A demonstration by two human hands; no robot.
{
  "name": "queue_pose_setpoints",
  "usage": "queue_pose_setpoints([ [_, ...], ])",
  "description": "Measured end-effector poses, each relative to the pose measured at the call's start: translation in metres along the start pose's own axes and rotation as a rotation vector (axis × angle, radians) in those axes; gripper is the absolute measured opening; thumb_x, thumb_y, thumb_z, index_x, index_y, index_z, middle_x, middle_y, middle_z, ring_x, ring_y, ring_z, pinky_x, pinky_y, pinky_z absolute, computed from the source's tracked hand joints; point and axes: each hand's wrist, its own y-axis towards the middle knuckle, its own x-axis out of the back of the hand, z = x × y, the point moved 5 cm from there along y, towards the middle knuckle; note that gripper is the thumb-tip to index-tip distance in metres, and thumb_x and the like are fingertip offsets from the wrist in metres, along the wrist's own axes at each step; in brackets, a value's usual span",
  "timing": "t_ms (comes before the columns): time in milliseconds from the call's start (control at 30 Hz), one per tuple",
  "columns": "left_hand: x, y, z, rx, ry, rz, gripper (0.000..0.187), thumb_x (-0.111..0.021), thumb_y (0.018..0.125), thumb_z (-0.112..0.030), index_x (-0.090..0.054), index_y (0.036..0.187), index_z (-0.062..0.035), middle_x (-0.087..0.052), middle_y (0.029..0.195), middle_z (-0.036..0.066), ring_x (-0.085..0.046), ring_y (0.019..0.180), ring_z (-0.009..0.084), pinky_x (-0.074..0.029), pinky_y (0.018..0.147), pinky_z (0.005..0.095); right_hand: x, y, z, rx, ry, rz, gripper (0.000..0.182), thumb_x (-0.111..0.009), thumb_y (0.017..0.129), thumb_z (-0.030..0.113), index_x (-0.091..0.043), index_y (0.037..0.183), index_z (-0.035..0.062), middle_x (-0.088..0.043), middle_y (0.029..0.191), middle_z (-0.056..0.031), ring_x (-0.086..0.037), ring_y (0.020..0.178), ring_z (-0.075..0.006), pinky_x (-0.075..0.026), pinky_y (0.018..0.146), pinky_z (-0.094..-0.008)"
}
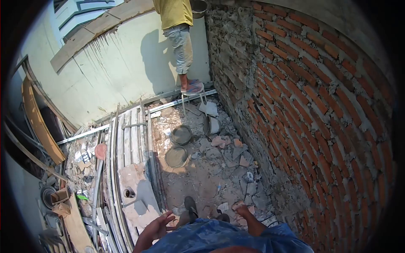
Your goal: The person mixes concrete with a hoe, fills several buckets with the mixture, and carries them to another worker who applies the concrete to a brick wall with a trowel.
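Note:
At the bottom of the head view, left of the blue shirt, is my left hand (157, 227), its fingers apart and nothing between them. On the other side of the shirt, my right hand (242, 211) hangs low over the rubble, its fingers bent; whether they hold anything is too small to tell. Two round buckets (176, 157) (182, 135) of grey material sit on the ground ahead of me. My dark shoe (190, 203) shows between the hands.
A person in a yellow shirt (176, 14) stands on a small stool (194, 92) by the pale wall (122, 63). Long planks and poles (126, 143) lie left of centre. Broken rubble (228, 147) covers ground beside the brick wall (312, 105). Scrap boards (78, 223) lie lower left.

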Motion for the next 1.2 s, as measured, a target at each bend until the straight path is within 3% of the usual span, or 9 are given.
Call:
queue_pose_setpoints([
  [133, -0.014, 0.018, -0.044, -0.274, -0.137, 0.104, 0.057, -0.043, 0.087, -0.035, -0.026, 0.134, -0.0088, -0.041, 0.127, 0.011, -0.046, 0.103, 0.0283, -0.042, 0.082, 0.0454, 0.032, -0.044, 0.008, -0.004, -0.045, -0.133, 0.042, -0.061, 0.062, 0.017, -0.057, 0.094, -0.0097, -0.061, 0.090, -0.0227, -0.060, 0.084, -0.0336, -0.048, 0.070, -0.0382],
  [267, 0.061, 0.094, -0.018, -0.345, 0.819, -0.381, 0.046, -0.040, 0.088, -0.034, -0.044, 0.122, -0.0037, -0.058, 0.105, 0.010, -0.055, 0.099, 0.0234, -0.044, 0.081, 0.0368, 0.025, -0.008, -0.046, 0.075, -0.086, -0.162, 0.034, -0.062, 0.064, 0.017, -0.059, 0.087, -0.0076, -0.062, 0.084, -0.0205, -0.060, 0.077, -0.0339, -0.046, 0.068, -0.0388],
  [333, 0.135, 0.164, 0.038, -0.396, 1.144, -0.245, 0.045, -0.047, 0.081, -0.031, -0.053, 0.114, -0.0011, -0.057, 0.110, 0.017, -0.056, 0.097, 0.0281, -0.042, 0.083, 0.0319, 0.023, -0.004, -0.054, 0.078, -0.063, -0.168, 0.030, -0.062, 0.064, 0.017, -0.060, 0.083, -0.0067, -0.062, 0.080, -0.0192, -0.060, 0.075, -0.0316, -0.046, 0.066, -0.0382],
  [400, 0.107, 0.155, 0.062, -0.068, 1.435, -0.138, 0.041, -0.046, 0.082, -0.030, -0.054, 0.115, -0.0060, -0.057, 0.111, 0.015, -0.053, 0.103, 0.0307, -0.041, 0.088, 0.0331, 0.020, 0.001, -0.062, 0.077, -0.034, -0.185, 0.027, -0.062, 0.064, 0.017, -0.061, 0.079, -0.0057, -0.062, 0.076, -0.0178, -0.061, 0.073, -0.0293, -0.046, 0.064, -0.0375],
  [467, 0.202, 0.235, 0.149, -0.050, 1.027, 0.001, 0.037, -0.045, 0.082, -0.029, -0.056, 0.112, -0.0102, -0.056, 0.112, 0.012, -0.053, 0.103, 0.0306, -0.040, 0.090, 0.0329, 0.016, 0.003, -0.070, 0.095, 0.040, -0.189, 0.025, -0.061, 0.065, 0.015, -0.061, 0.080, -0.0045, -0.062, 0.075, -0.0150, -0.060, 0.069, -0.0249, -0.046, 0.061, -0.0365],
  [667, 0.149, 0.198, 0.119, -0.320, 1.378, 0.139, 0.034, -0.046, 0.080, -0.026, -0.057, 0.109, -0.0109, -0.057, 0.111, 0.012, -0.053, 0.104, 0.0269, -0.039, 0.092, 0.0324, 0.020, -0.011, -0.069, 0.079, 0.002, -0.167, 0.019, -0.061, 0.066, 0.011, -0.062, 0.080, -0.0021, -0.062, 0.073, -0.0133, -0.059, 0.065, -0.0234, -0.047, 0.056, -0.0373],
  [800, 0.135, 0.189, 0.100, -0.461, 1.579, 0.106, 0.033, -0.051, 0.075, -0.021, -0.059, 0.104, -0.0100, -0.059, 0.105, 0.012, -0.058, 0.093, 0.0252, -0.047, 0.078, 0.0323, 0.025, -0.017, -0.065, 0.094, -0.046, -0.121, 0.020, -0.061, 0.067, 0.012, -0.062, 0.082, -0.0007, -0.061, 0.075, -0.0136, -0.059, 0.065, -0.0252, -0.048, 0.054, -0.0392],
  [933, 0.104, 0.163, 0.092, -0.085, 1.123, -0.155, 0.035, -0.049, 0.077, -0.030, -0.061, 0.103, -0.0085, -0.059, 0.105, 0.014, -0.059, 0.092, 0.0255, -0.047, 0.077, 0.0318, 0.026, -0.016, -0.065, 0.101, -0.071, -0.102, 0.022, -0.062, 0.068, 0.013, -0.062, 0.086, 0.0006, -0.062, 0.080, -0.0129, -0.060, 0.068, -0.0259, -0.048, 0.054, -0.0398],
  [1200, 0.106, 0.165, 0.102, -0.110, 1.222, -0.080, 0.041, -0.048, 0.077, -0.031, -0.059, 0.108, -0.0056, -0.060, 0.105, 0.014, -0.056, 0.099, 0.0243, -0.039, 0.089, 0.0317, 0.013, -0.015, -0.082, 0.093, 0.071, -0.130, 0.023, -0.062, 0.069, 0.012, -0.061, 0.089, 0.0006, -0.063, 0.082, -0.0128, -0.061, 0.071, -0.0251, -0.048, 0.057, -0.0381],
])
